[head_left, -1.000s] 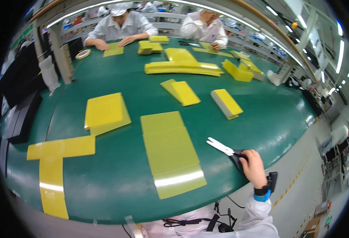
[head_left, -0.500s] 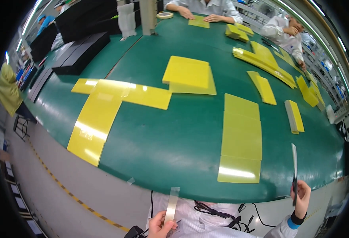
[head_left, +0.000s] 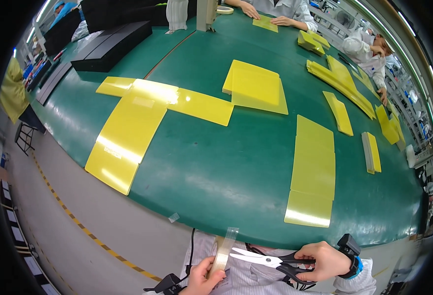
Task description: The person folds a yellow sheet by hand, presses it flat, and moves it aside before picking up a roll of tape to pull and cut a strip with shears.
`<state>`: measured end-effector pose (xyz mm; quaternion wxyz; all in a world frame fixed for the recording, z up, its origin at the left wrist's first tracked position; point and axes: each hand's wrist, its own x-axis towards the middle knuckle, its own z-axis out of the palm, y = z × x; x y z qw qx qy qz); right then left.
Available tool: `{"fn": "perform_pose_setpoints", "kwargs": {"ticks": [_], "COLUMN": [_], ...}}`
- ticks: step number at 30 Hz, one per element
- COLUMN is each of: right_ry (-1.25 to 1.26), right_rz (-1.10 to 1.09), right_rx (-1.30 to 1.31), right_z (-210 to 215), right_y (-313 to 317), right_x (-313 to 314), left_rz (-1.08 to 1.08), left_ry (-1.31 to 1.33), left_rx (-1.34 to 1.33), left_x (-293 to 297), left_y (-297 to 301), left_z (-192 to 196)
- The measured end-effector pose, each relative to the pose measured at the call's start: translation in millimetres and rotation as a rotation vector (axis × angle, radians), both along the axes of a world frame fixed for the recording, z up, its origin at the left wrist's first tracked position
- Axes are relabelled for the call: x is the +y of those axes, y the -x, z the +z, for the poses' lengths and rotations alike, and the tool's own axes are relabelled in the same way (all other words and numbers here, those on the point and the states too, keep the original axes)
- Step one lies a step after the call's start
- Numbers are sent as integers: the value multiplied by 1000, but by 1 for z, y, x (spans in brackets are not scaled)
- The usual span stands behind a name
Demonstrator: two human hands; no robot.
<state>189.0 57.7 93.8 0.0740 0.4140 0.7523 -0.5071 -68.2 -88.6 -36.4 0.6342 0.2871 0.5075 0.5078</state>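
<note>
Low at the front edge of the table, my left hand [head_left: 204,276] grips a roll of clear tape [head_left: 221,258], seen nearly edge-on. A loose strip of clear tape [head_left: 231,236] stands up from it. My right hand [head_left: 322,260] has its fingers in the black handles of a pair of scissors [head_left: 265,259]. The white blades are slightly apart and point left, their tips close beside the tape. Beyond my hands lie a strip of joined yellow sheets [head_left: 312,167] and a T-shaped yellow piece [head_left: 123,132].
A small clear tape piece [head_left: 174,217] hangs on the front edge of the green table [head_left: 201,172]. A yellow stack [head_left: 256,86] lies mid-table, with more yellow pieces [head_left: 342,88] to the right. Black boxes [head_left: 110,46] stand far left. Two people sit across the table.
My right hand has swung in from the right, bringing the scissors from upright to pointing left beside the tape. My left hand still holds the roll. The whole view has shifted slightly.
</note>
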Motion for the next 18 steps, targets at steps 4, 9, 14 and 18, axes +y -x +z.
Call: {"fn": "perform_pose_setpoints", "kwargs": {"ticks": [4,9,14,18], "right_ry": [-3,27,1,23], "right_rz": [6,-5,10,37], "right_rx": [-2,0,-1,-32], "right_z": [-1,-3,-4,-2], "right_y": [7,19,21,23], "right_x": [1,4,5,8], "left_rz": [-38,-33,-20,-21], "left_ry": [5,15,-20,-17], "left_rx": [57,33,48,21], "left_x": [-1,1,-1,0], "left_y": [3,3,2,3], "left_z": [-3,-2,-5,-4]}}
